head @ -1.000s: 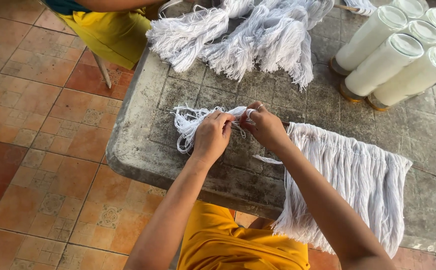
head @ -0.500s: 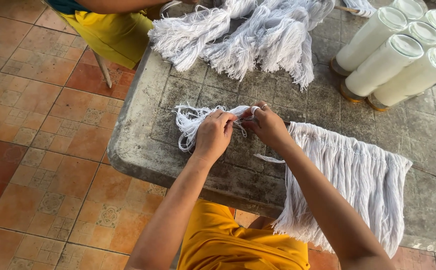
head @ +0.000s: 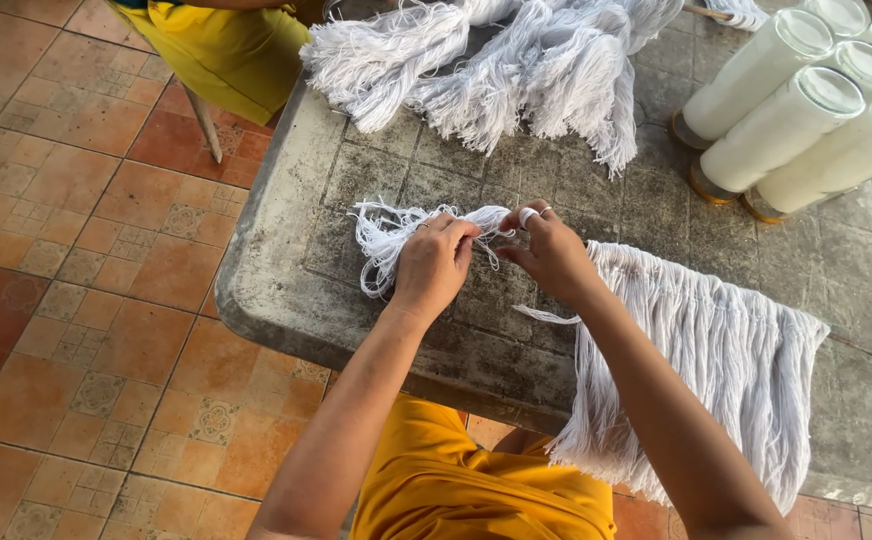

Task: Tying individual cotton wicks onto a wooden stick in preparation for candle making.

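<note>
A small bundle of white threads (head: 388, 236) lies on the grey stone table (head: 286, 250). My left hand (head: 436, 262) pinches the bundle's right end. My right hand (head: 552, 252) sits just beside it, with a white strand wound round a finger, pulling at the same bundle. Under my right forearm a wide sheet of white threads (head: 726, 350) spreads over the table and hangs off its near edge.
A pile of white thread tassels (head: 516, 70) lies at the table's far side. Several white spools (head: 786, 110) lie at the far right. Another person in yellow clothing (head: 226, 50) sits at the upper left. Terracotta tiles (head: 76, 300) cover the floor.
Both hands have stayed on the bundle with small finger movements; my right hand has shifted slightly right as the strand is drawn tighter.
</note>
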